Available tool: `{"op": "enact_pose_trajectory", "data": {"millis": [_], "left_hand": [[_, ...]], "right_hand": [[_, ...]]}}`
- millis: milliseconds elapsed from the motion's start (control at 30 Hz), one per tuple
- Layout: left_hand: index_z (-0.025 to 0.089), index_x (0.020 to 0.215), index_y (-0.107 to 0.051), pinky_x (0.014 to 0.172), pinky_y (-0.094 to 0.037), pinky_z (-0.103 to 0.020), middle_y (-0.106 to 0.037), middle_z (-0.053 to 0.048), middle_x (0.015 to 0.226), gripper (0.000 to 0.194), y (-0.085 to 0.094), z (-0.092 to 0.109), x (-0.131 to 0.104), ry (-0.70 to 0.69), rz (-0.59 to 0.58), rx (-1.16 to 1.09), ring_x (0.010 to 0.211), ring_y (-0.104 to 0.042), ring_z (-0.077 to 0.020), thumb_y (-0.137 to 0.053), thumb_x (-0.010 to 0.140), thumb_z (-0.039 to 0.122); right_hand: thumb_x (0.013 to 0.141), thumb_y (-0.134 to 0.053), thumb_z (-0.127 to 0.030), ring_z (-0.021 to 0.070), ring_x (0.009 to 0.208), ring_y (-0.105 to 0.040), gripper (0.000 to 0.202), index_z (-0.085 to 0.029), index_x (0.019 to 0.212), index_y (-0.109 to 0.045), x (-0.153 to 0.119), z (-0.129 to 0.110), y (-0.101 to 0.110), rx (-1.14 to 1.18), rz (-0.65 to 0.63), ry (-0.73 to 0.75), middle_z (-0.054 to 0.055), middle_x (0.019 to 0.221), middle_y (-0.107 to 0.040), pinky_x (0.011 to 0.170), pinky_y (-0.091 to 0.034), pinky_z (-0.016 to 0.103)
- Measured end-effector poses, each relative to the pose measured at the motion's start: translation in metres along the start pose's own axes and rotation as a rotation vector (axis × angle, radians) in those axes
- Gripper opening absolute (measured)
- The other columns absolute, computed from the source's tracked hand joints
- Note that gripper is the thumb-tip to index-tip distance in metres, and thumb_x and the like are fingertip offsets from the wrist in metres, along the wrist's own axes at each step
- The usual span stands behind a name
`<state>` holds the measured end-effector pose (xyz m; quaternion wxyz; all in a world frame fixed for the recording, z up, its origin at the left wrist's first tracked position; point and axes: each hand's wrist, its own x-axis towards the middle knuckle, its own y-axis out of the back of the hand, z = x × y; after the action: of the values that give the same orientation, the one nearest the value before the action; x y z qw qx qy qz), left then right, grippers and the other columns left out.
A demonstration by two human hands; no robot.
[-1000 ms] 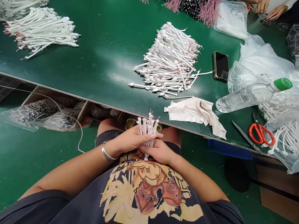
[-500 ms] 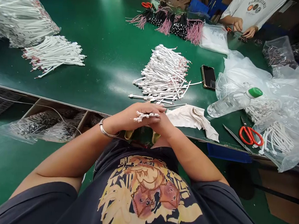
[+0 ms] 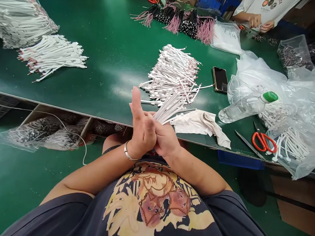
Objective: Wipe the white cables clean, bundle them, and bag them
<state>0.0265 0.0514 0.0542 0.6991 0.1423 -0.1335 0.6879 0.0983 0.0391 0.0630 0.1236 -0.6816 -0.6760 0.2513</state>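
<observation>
My right hand is closed around a bundle of thin white cables, which fans out up and to the right from between the hands. Pressed against it from the left is my left hand, with a bracelet at the wrist and its fingers stretched upward. The lower ends of the bundle are hidden between the two hands. Just beyond, a pile of similar white cables lies on the green table. A folded white cloth lies beside my right hand.
Right of the pile are a phone, a lying bottle, orange-handled scissors and plastic bags of cables. More white cables lie left. Black and pink wire bundles sit farther back, near another person's hands.
My hands have turned; the left fingers now point upward instead of lying across the right hand. The cable bundle now shows fanned out beyond the hands, where only its ends showed before.
</observation>
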Motion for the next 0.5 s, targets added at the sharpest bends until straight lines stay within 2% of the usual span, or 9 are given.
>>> {"op": "enact_pose_trajectory", "data": {"millis": [67, 100, 200, 267, 300, 433, 500], "left_hand": [[0.033, 0.148, -0.007, 0.11, -0.03, -0.036, 0.006, 0.003, 0.157, 0.07, -0.008, 0.003, -0.004, 0.008, 0.029, -0.023, 0.137, -0.026, -0.0282, -0.027, 0.087, 0.063], [0.034, 0.147, -0.007, 0.11, -0.03, -0.036, 0.006, 0.005, 0.157, 0.069, -0.01, 0.004, -0.004, 0.008, 0.073, -0.058, 0.139, -0.02, -0.0279, -0.025, 0.087, 0.063], [0.038, 0.144, -0.016, 0.116, -0.018, -0.038, -0.004, 0.01, 0.156, 0.064, -0.016, 0.004, -0.002, -0.132, 0.229, -0.123, 0.143, -0.001, -0.0227, -0.022, 0.086, 0.066], [0.038, 0.141, -0.023, 0.118, -0.011, -0.039, -0.011, 0.011, 0.155, 0.062, -0.019, 0.003, -0.002, -0.242, 0.279, -0.132, 0.143, 0.002, -0.0205, -0.022, 0.086, 0.067], [0.038, 0.14, -0.024, 0.119, -0.011, -0.039, -0.013, 0.011, 0.154, 0.061, -0.021, 0.004, -0.002, -0.254, 0.284, -0.139, 0.143, 0.001, -0.0205, -0.022, 0.086, 0.066], [0.036, 0.143, -0.013, 0.114, -0.024, -0.043, -0.004, 0.009, 0.156, 0.069, -0.022, 0.012, -0.001, -0.107, 0.277, -0.168, 0.143, 0.002, -0.0237, -0.017, 0.084, 0.071], [0.036, 0.144, -0.009, 0.115, -0.022, -0.043, 0.0, 0.01, 0.156, 0.074, -0.019, 0.016, -0.001, -0.073, 0.277, -0.162, 0.143, 0.006, -0.0241, -0.018, 0.081, 0.074]], "right_hand": [[0.078, -0.061, -0.035, 0.0171, 0.091, -0.061, 0.021, -0.018, 0.09, -0.063, -0.002, 0.003, -0.005, 0.024, 0.045, -0.018, 0.005, 0.096, -0.066, 0.092, -0.047, 0.033], [0.078, -0.06, -0.035, 0.0172, 0.093, -0.061, 0.021, -0.018, 0.091, -0.063, -0.001, 0.002, -0.005, 0.036, 0.053, -0.034, 0.005, 0.098, -0.066, 0.094, -0.047, 0.033], [0.08, -0.056, -0.037, 0.0164, 0.099, -0.061, 0.02, -0.019, 0.09, -0.062, 0.005, -0.005, -0.003, 0.119, 0.03, -0.067, 0.004, 0.1, -0.066, 0.099, -0.044, 0.033], [0.083, -0.053, -0.039, 0.016, 0.105, -0.059, 0.022, -0.02, 0.09, -0.062, 0.009, -0.01, 0.0, 0.179, 0.013, -0.066, 0.002, 0.103, -0.066, 0.1, -0.043, 0.035], [0.084, -0.051, -0.042, 0.0162, 0.107, -0.059, 0.024, -0.021, 0.09, -0.062, 0.01, -0.012, 0.0, 0.191, 0.004, -0.062, 0.002, 0.104, -0.066, 0.1, -0.043, 0.035], [0.084, -0.05, -0.049, 0.018, 0.107, -0.059, 0.033, -0.019, 0.09, -0.063, 0.007, -0.006, -0.004, 0.129, -0.04, -0.057, 0.004, 0.1, -0.067, 0.099, -0.044, 0.035], [0.083, -0.052, -0.048, 0.0181, 0.106, -0.059, 0.033, -0.019, 0.09, -0.063, 0.003, -0.001, -0.006, 0.111, -0.045, -0.059, 0.004, 0.098, -0.067, 0.1, -0.043, 0.035]]}}
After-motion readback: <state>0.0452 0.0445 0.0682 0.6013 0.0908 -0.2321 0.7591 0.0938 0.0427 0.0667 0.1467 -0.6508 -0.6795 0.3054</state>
